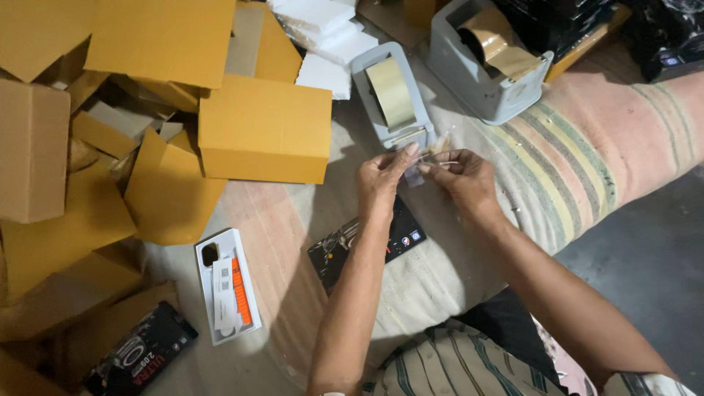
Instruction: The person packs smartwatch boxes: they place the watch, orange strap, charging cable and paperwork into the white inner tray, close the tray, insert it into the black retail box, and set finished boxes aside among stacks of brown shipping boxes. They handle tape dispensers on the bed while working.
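Note:
My left hand [380, 178] and my right hand [463, 178] meet just in front of a grey tape dispenser [391, 94]. Between their fingertips they pinch a short strip of clear tape [433, 152], pulled from the dispenser's front edge. Under my left forearm lies a flat black product box [407, 233] on the striped cloth. A white open box with an orange-strapped item [227, 284] rests to the left of it.
A second, larger grey tape dispenser with brown tape [490, 55] stands at the back right. Brown cardboard boxes [264, 128] pile up at the left. White foam pieces [323, 33] lie at the back. Another black box [143, 357] sits at the lower left.

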The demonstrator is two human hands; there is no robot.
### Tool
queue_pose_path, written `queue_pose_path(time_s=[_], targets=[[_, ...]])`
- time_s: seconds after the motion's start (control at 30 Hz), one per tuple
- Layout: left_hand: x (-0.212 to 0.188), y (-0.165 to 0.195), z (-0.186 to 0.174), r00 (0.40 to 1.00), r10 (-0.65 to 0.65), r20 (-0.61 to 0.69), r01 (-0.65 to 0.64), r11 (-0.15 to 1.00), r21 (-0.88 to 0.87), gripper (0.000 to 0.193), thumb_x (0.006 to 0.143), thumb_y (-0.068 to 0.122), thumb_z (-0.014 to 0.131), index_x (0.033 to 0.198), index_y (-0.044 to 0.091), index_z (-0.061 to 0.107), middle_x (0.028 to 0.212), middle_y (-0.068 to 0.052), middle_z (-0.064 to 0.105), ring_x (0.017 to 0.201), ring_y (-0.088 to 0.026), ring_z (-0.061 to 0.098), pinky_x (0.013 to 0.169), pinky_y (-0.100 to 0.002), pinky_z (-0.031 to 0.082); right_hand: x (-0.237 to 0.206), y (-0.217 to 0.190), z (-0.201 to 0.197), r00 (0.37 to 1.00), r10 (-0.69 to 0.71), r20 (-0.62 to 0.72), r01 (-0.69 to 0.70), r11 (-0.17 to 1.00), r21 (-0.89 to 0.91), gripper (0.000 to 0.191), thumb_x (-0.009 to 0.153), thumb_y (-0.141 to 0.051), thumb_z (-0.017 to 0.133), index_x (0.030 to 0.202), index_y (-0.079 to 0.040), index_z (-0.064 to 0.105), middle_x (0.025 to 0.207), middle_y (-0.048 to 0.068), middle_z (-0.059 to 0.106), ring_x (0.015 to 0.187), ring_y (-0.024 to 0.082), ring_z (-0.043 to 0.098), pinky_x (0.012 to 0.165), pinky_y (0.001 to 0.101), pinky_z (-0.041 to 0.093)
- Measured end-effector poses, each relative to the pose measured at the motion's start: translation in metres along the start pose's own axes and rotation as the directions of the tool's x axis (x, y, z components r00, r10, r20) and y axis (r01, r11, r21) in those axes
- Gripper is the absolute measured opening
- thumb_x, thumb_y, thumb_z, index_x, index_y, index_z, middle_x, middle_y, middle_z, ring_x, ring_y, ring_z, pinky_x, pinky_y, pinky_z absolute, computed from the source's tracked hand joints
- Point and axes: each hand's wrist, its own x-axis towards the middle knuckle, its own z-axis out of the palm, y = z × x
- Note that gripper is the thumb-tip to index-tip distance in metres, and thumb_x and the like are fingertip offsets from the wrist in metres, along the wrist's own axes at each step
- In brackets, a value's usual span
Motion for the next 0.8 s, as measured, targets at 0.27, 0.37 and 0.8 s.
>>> queue_pose_path(time_s=[0.27, 0.37, 0.8], targets=[[0.001, -0.009, 0.014, 0.990, 0.061, -0.130, -0.028, 0.971, 0.239, 0.026, 0.090, 0.020, 0.080, 0.100, -0.004, 0.079, 0.086, -0.002, 0.076, 0.075, -0.005, 0.061, 0.068, -0.022, 0.050, 0.005, 0.019, 0.001, 0.999, -0.014, -0.040, 0.009, 0.993, -0.118, 0.018, 0.087, 0.000, 0.075, 0.101, 0.003, 0.064, 0.085, 0.009, 0.073, 0.063, 0.009, 0.064, 0.052, 0.0225, 0.050], [-0.001, -0.009, 0.012, 0.987, 0.067, -0.143, -0.018, 0.946, 0.323, 0.025, 0.091, 0.022, 0.079, 0.098, -0.002, 0.080, 0.082, 0.000, 0.076, 0.071, -0.005, 0.061, 0.067, -0.024, 0.051, 0.013, 0.024, -0.001, 1.000, -0.030, -0.009, 0.029, 0.994, -0.105, 0.019, 0.086, 0.000, 0.076, 0.099, 0.003, 0.063, 0.085, 0.008, 0.074, 0.066, 0.010, 0.068, 0.056, 0.0226, 0.054], [-0.070, 0.032, -0.016, 0.876, 0.395, 0.276, -0.462, 0.524, 0.716, 0.019, 0.093, 0.027, 0.075, 0.096, 0.009, 0.082, 0.134, -0.012, 0.071, 0.125, -0.032, 0.062, 0.108, -0.041, 0.046, -0.059, -0.001, -0.014, 0.995, 0.077, 0.062, -0.069, 0.990, -0.125, 0.042, 0.076, -0.004, 0.081, 0.109, -0.001, 0.057, 0.072, 0.004, 0.068, 0.050, 0.008, 0.056, 0.041, 0.0235, 0.042]])
